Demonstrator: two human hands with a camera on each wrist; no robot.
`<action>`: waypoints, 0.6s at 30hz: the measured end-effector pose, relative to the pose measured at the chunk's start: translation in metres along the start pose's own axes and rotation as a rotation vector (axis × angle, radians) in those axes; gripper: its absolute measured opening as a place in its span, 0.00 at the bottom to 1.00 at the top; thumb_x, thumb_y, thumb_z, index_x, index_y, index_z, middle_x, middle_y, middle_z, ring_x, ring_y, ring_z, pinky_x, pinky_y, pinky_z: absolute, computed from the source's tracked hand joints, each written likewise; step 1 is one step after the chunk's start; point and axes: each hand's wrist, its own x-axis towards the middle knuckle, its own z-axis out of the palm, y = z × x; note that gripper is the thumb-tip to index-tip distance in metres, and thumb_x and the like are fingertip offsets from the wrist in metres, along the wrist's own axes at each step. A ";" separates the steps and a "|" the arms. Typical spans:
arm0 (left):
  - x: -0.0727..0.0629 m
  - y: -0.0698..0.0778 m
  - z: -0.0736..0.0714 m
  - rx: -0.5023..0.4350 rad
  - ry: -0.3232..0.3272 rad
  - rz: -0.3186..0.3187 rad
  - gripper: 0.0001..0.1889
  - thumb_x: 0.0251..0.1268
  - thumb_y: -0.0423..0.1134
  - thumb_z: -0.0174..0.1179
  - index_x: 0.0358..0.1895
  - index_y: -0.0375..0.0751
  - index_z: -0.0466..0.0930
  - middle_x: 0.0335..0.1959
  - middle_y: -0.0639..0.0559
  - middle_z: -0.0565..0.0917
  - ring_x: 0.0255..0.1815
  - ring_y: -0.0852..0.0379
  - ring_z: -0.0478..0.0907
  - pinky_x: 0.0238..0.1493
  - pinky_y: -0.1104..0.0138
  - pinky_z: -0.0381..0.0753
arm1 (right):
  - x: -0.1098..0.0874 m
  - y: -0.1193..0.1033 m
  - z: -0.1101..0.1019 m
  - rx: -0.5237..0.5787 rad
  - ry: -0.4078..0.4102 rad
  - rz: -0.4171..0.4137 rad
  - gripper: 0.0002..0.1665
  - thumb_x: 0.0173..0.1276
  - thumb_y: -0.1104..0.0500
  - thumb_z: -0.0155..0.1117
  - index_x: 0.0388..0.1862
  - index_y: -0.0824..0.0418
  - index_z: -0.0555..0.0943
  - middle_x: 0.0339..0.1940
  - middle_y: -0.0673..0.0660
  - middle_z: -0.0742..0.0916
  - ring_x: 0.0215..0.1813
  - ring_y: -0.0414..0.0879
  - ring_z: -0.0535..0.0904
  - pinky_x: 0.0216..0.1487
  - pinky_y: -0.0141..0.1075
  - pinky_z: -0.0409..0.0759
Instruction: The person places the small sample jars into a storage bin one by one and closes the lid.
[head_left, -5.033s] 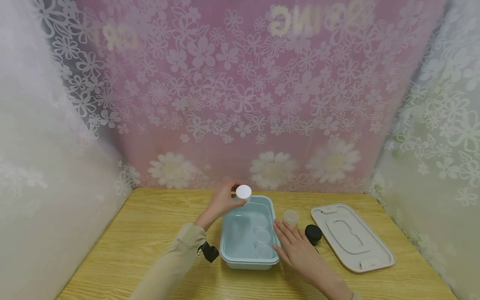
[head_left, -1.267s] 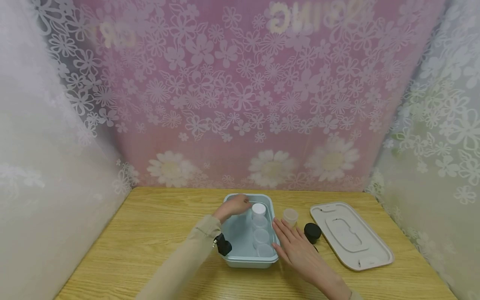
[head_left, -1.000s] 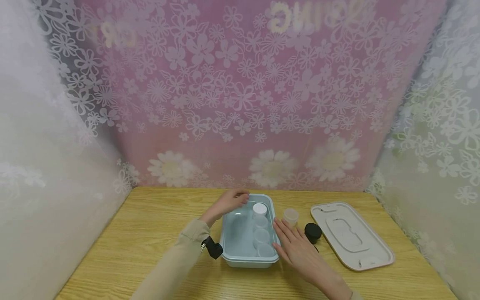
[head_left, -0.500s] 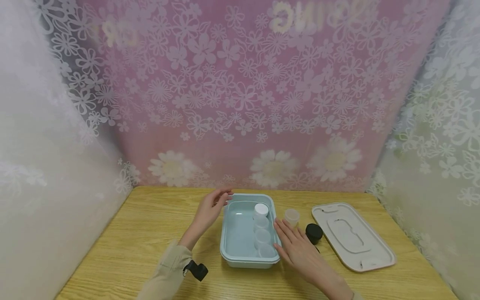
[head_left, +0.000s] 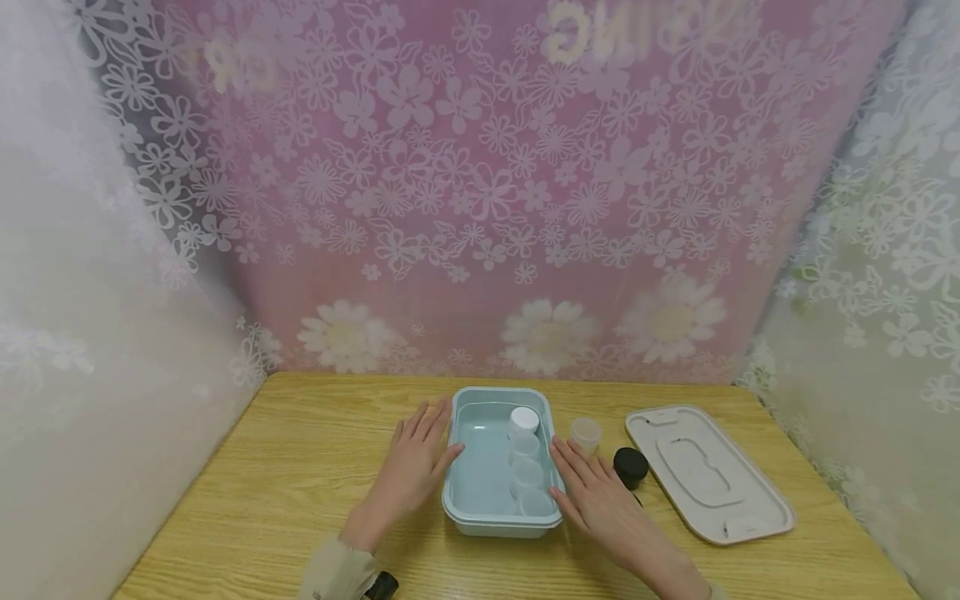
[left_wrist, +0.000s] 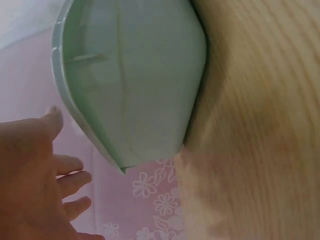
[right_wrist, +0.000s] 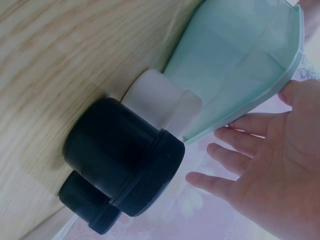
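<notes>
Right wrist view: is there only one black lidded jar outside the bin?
No, a larger black lidded jar and a smaller black lidded jar stand outside the pale blue bin.

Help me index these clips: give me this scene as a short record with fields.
Surface: wooden table
Container: blue tub, uncovered
Inside, along its right side: one white-capped jar, three clear containers
Left hand: fingers extended, by the tub's left rim
Right hand: fingers extended, at the right rim
Right of tub: frosted jar, two black jars, pale lid-like panel
</notes>
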 end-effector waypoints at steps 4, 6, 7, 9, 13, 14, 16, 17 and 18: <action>-0.007 0.001 0.005 0.096 -0.085 -0.005 0.39 0.76 0.60 0.51 0.80 0.39 0.57 0.80 0.45 0.61 0.83 0.40 0.46 0.73 0.30 0.49 | 0.000 0.000 0.001 -0.006 0.008 -0.002 0.36 0.77 0.50 0.60 0.77 0.65 0.66 0.78 0.60 0.70 0.77 0.59 0.64 0.68 0.64 0.69; -0.008 0.000 0.007 0.113 -0.101 0.002 0.40 0.75 0.62 0.50 0.80 0.40 0.58 0.80 0.45 0.61 0.83 0.40 0.45 0.73 0.30 0.47 | 0.000 0.001 0.001 -0.006 0.009 -0.003 0.36 0.77 0.50 0.60 0.77 0.65 0.66 0.77 0.60 0.70 0.77 0.59 0.65 0.68 0.64 0.69; -0.009 0.000 0.007 0.118 -0.106 0.003 0.40 0.75 0.63 0.49 0.80 0.40 0.59 0.80 0.46 0.61 0.83 0.41 0.45 0.74 0.30 0.47 | -0.001 0.001 0.001 -0.006 0.010 -0.004 0.36 0.77 0.50 0.60 0.77 0.65 0.66 0.77 0.60 0.70 0.77 0.59 0.65 0.68 0.64 0.69; -0.010 0.000 0.008 0.120 -0.117 0.002 0.40 0.76 0.64 0.47 0.79 0.40 0.59 0.80 0.46 0.61 0.83 0.42 0.45 0.74 0.31 0.45 | -0.001 0.001 0.001 -0.007 0.010 -0.004 0.36 0.77 0.50 0.60 0.77 0.65 0.66 0.77 0.60 0.70 0.77 0.59 0.65 0.68 0.64 0.69; -0.010 0.001 0.008 0.125 -0.120 -0.002 0.39 0.77 0.64 0.45 0.79 0.40 0.60 0.80 0.47 0.61 0.83 0.43 0.46 0.75 0.32 0.45 | -0.001 0.001 0.001 -0.007 0.008 -0.005 0.36 0.77 0.50 0.60 0.77 0.65 0.66 0.77 0.60 0.70 0.77 0.59 0.65 0.68 0.64 0.69; -0.010 0.001 0.008 0.126 -0.114 0.000 0.39 0.77 0.64 0.46 0.79 0.40 0.60 0.80 0.47 0.61 0.83 0.43 0.46 0.75 0.33 0.45 | 0.000 0.002 0.001 -0.005 0.006 -0.006 0.36 0.78 0.49 0.59 0.77 0.65 0.66 0.77 0.60 0.70 0.77 0.59 0.65 0.68 0.64 0.69; -0.010 0.002 0.008 0.130 -0.102 0.005 0.38 0.77 0.63 0.47 0.78 0.39 0.62 0.79 0.47 0.62 0.83 0.43 0.48 0.75 0.32 0.46 | 0.000 0.003 0.001 0.010 -0.001 -0.009 0.36 0.78 0.49 0.59 0.77 0.65 0.66 0.78 0.60 0.70 0.77 0.60 0.64 0.68 0.64 0.69; -0.010 0.002 0.008 0.132 -0.097 0.008 0.38 0.77 0.62 0.47 0.78 0.39 0.63 0.79 0.47 0.63 0.83 0.42 0.49 0.75 0.32 0.46 | 0.001 0.004 0.002 0.020 -0.003 -0.014 0.36 0.78 0.49 0.59 0.77 0.65 0.66 0.78 0.61 0.70 0.77 0.60 0.64 0.68 0.65 0.69; -0.010 0.002 0.008 0.132 -0.092 0.012 0.37 0.77 0.62 0.47 0.77 0.39 0.63 0.79 0.46 0.63 0.82 0.42 0.49 0.75 0.32 0.47 | 0.001 0.005 0.002 0.032 0.000 -0.023 0.36 0.78 0.49 0.59 0.77 0.65 0.66 0.77 0.61 0.70 0.77 0.60 0.64 0.67 0.65 0.69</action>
